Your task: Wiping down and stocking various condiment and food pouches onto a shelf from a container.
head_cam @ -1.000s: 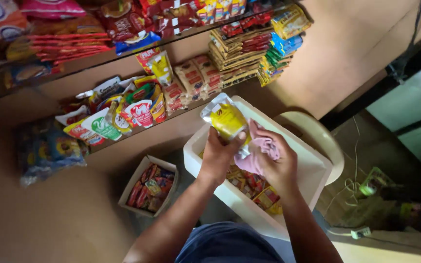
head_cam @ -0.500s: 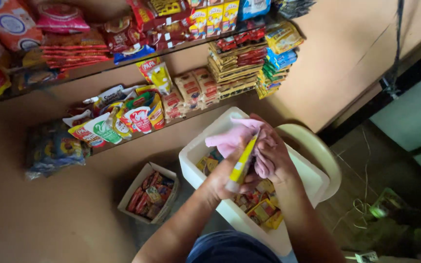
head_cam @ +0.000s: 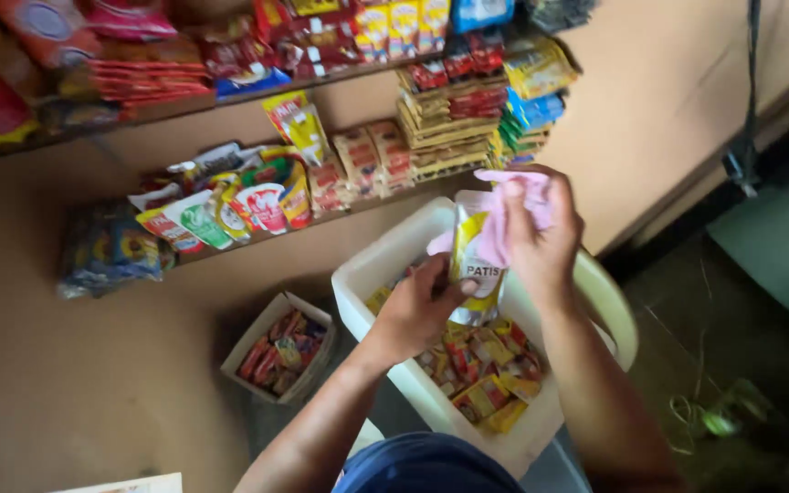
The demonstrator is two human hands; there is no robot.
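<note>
Your left hand (head_cam: 417,310) is pinching the bottom of the yellow-and-white pouch (head_cam: 475,265), holding it upright over the white tub (head_cam: 372,274), so your right hand (head_cam: 536,242), closed on the pink cloth (head_cam: 513,205), can rub its top. Loose sachets (head_cam: 481,370) sit below in the tub.

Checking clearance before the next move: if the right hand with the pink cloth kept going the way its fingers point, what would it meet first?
The right hand points up-left, pink cloth pressed on the yellow pouch. Past the pouch, the first thing in line looks like the stacked packets on the lower shelf, though depth is unclear.
</note>
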